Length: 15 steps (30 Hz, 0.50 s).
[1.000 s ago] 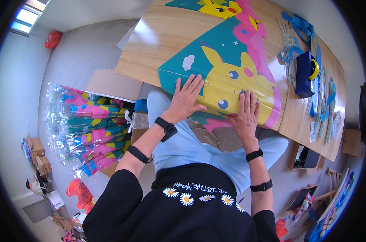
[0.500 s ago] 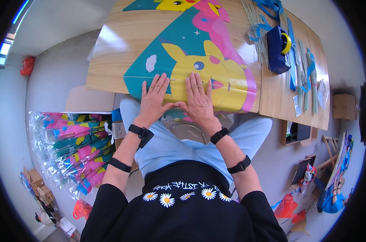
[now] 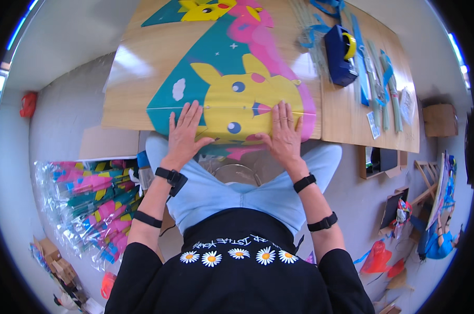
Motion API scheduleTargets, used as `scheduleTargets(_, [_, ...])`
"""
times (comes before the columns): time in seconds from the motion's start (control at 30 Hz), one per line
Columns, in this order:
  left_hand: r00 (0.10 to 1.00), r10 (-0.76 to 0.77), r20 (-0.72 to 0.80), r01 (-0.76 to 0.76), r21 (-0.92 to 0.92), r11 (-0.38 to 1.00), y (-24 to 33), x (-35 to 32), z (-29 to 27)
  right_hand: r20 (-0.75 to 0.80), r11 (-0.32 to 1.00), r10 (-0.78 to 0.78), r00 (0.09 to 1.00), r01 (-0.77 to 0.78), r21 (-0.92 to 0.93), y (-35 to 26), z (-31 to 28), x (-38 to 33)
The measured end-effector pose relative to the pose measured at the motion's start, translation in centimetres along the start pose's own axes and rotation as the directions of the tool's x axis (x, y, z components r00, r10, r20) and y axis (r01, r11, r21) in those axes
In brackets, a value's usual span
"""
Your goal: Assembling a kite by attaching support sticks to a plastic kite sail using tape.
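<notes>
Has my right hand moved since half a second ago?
Yes, to the right: your right hand has slid across the colourful sheet, away from the left hand and closer to the table seam.

On the right part of the wooden surface I have a dark blue tape dispenser with 1 yellow roll, blue ribbon and bundled thin sticks. To my left, colourful bundles in clear plastic lie just beside a flat tan panel. Past the surface on my right I see 1 brown cardboard box, 1 red plastic bag on the grey floor and another person in blue.
</notes>
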<state>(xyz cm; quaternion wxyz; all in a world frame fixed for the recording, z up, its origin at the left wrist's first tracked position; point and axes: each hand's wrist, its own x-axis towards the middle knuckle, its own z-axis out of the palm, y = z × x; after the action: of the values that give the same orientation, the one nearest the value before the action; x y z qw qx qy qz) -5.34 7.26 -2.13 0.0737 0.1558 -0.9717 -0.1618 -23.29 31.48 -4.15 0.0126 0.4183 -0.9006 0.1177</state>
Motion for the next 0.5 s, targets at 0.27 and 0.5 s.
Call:
scheduleTargets(0.27, [1.0, 0.024, 0.01, -0.025, 0.035, 0.999, -0.3, -0.3, -0.4, -0.065, 0.998, 0.003, 0.998, 0.002, 0.065, -0.5, -0.1, -0.4])
scheduleTargets(0.5, [1.0, -0.011, 0.025, 0.011, -0.001, 1.0, 0.0, 0.1, -0.9, -0.073, 0.962, 0.047, 0.996, -0.025, 0.272, 1.8, -1.8, 0.0])
